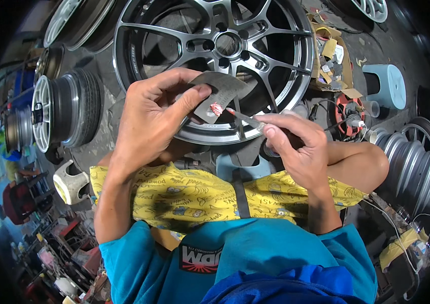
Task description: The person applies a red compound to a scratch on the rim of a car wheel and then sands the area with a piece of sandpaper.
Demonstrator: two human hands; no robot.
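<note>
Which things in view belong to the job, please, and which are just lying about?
Likely in use:
Grey flexible sheet smeared red and white, in the left hand
Slim grey red-tipped tool, in the right hand
Dark grey spoked metal wheel

Apparently lying about:
Pale blue plastic stool
Brown cardboard box

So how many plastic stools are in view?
3 visible: a light-blue stool at right, a white stool at left, and probably a partly hidden blue stool, below the central wheel in view. Others may be hidden.
</note>
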